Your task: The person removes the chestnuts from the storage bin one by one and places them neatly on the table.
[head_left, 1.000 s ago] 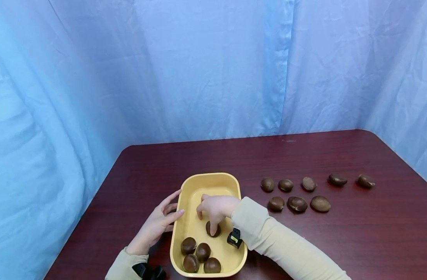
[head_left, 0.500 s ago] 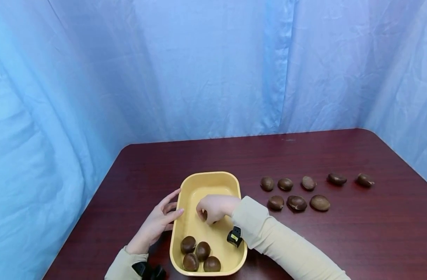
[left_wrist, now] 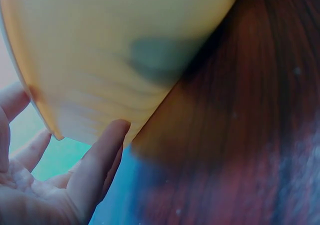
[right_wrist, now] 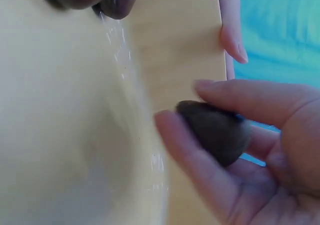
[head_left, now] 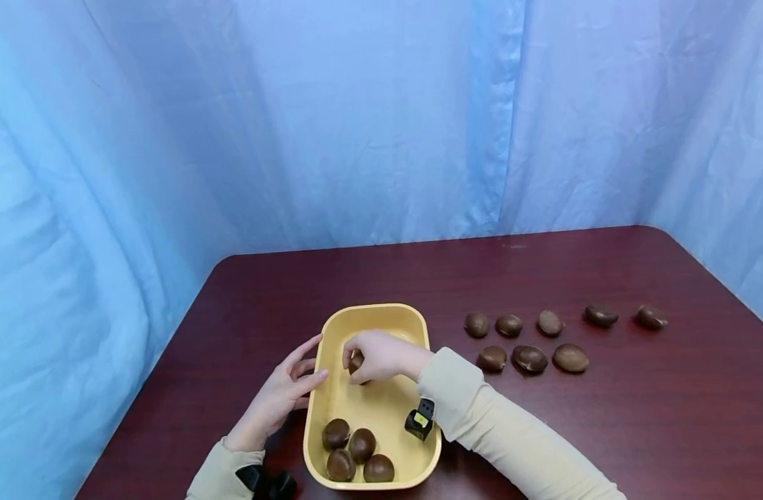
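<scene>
My right hand (head_left: 384, 354) pinches a dark brown chestnut (right_wrist: 215, 132) between thumb and fingers, inside the upper half of the yellow tray (head_left: 373, 310). In the right wrist view it is held near the tray's side wall. Several glossy chestnuts (head_left: 362, 445) lie together in the tray's near left corner. My left hand (head_left: 282, 399) rests against the tray's left side with its fingers spread. Seen from the left wrist, its fingertips (left_wrist: 117, 127) touch the tray's outer wall and rim.
On the dark red table (head_left: 281, 292), right of the tray, several more chestnuts lie in two rough rows, among them a paler one (head_left: 571, 358) in the near row and a separate one (head_left: 651, 317) at the far right. Blue curtains (head_left: 381, 125) hang behind the table.
My right hand has closed its fingers on the chestnut in the middle of the tray and moved with it toward the tray's far end. The left hand has stayed at the tray's side.
</scene>
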Demonstrator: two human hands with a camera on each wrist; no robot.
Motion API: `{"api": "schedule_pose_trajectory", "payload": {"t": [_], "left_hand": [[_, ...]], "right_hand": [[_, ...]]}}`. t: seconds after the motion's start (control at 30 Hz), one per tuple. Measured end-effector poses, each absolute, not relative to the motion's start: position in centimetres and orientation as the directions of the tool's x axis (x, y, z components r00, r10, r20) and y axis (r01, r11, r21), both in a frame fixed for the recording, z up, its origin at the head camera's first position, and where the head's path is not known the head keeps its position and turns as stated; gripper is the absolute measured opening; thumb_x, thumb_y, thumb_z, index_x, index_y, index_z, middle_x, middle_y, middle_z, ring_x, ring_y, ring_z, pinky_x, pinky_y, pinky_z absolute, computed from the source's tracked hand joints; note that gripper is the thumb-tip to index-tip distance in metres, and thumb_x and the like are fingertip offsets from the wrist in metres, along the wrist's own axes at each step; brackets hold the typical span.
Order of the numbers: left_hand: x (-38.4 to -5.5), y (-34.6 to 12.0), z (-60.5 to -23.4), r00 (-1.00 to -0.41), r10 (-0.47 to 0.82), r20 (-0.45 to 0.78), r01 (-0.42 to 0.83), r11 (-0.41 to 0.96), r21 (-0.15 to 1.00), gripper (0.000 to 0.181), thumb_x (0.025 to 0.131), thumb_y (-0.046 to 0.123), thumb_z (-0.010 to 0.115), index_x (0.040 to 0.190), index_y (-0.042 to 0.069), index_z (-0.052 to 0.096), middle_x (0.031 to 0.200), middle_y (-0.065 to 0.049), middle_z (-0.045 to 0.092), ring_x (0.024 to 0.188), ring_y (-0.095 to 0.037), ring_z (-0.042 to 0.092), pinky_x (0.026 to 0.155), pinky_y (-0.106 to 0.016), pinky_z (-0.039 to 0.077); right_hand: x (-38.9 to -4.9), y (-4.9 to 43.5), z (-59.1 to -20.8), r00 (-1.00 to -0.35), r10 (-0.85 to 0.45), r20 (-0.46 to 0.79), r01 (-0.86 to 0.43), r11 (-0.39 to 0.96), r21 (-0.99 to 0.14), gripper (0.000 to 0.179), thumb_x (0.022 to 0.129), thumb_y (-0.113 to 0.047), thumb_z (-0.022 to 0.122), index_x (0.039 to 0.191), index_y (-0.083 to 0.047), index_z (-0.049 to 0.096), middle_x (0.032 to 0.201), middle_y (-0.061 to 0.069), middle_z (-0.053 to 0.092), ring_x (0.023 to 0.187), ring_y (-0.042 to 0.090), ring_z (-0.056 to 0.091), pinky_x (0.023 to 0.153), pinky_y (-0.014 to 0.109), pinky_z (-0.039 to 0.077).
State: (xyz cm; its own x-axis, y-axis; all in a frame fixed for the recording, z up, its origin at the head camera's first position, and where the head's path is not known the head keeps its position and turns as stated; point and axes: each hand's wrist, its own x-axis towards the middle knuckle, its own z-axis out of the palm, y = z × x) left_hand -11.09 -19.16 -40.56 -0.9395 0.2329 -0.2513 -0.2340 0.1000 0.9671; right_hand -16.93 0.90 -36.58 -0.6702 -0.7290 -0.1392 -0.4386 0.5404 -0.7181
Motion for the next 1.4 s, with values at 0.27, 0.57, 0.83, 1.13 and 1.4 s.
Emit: {"api": "schedule_pose_trajectory", "payload": {"t": [0.27, 0.57, 0.83, 1.13, 1.4], "left_hand": [[-10.8, -19.1, -40.5, -0.940, 0.229, -0.253, -0.236, 0.099, 0.967, 0.067, 0.095, 0.015, 0.058, 0.151, 0.020, 0.022, 0.136, -0.026, 0.043, 0.105, -0.024, 0.063, 0.079, -0.038, 0.056], [-10.5, -19.1, -40.3, -0.940, 0.228, -0.255, -0.235, 0.109, 0.966, 0.066, 0.094, 0.015, 0.059, 0.150, 0.020, 0.024, 0.136, -0.027, 0.043, 0.101, -0.025, 0.064, 0.077, -0.040, 0.056], [-10.1, -19.2, -40.0, -0.940, 0.230, -0.252, -0.238, 0.087, 0.967, 0.068, 0.093, 0.015, 0.061, 0.151, 0.019, 0.024, 0.135, -0.026, 0.044, 0.096, -0.019, 0.065, 0.076, -0.038, 0.056], [-9.8, -19.2, -39.8, -0.935, 0.236, -0.263, -0.245, 0.102, 0.964, 0.069, 0.093, 0.016, 0.061, 0.151, 0.018, 0.024, 0.135, -0.026, 0.043, 0.097, -0.019, 0.065, 0.077, -0.038, 0.056], [-9.6, -19.3, -39.9, -0.935, 0.228, -0.272, -0.256, 0.098, 0.962, 0.069, 0.093, 0.016, 0.061, 0.151, 0.018, 0.024, 0.134, -0.026, 0.044, 0.095, -0.018, 0.065, 0.077, -0.038, 0.056]], "right_hand": [[-16.4, 1.4, -34.2, -0.679, -0.724, -0.124, -0.396, 0.502, -0.769, 0.010, 0.081, -0.006, 0.071, 0.088, -0.002, 0.065, 0.058, 0.000, 0.052, 0.054, 0.011, 0.059, 0.058, 0.022, 0.051], [-16.2, 4.5, -30.8, -0.675, -0.738, 0.013, -0.524, 0.467, -0.712, 0.010, 0.082, -0.013, 0.072, 0.090, -0.010, 0.067, 0.061, -0.004, 0.052, 0.055, 0.006, 0.052, 0.064, 0.022, 0.047], [-16.6, 11.7, -32.9, -0.776, -0.631, 0.003, -0.446, 0.545, -0.710, 0.019, 0.085, -0.015, 0.070, 0.101, -0.005, 0.069, 0.069, -0.003, 0.057, 0.060, 0.008, 0.051, 0.066, 0.026, 0.047], [-16.6, 20.1, -33.9, -0.868, -0.487, -0.100, -0.262, 0.618, -0.741, 0.026, 0.088, -0.020, 0.068, 0.107, -0.002, 0.066, 0.087, 0.003, 0.064, 0.075, 0.009, 0.060, 0.069, 0.027, 0.051], [-15.8, 27.4, -34.8, -0.923, -0.362, -0.130, -0.160, 0.670, -0.725, 0.034, 0.090, -0.024, 0.065, 0.113, 0.000, 0.063, 0.107, 0.013, 0.065, 0.082, 0.000, 0.062, 0.070, 0.025, 0.054]]}}
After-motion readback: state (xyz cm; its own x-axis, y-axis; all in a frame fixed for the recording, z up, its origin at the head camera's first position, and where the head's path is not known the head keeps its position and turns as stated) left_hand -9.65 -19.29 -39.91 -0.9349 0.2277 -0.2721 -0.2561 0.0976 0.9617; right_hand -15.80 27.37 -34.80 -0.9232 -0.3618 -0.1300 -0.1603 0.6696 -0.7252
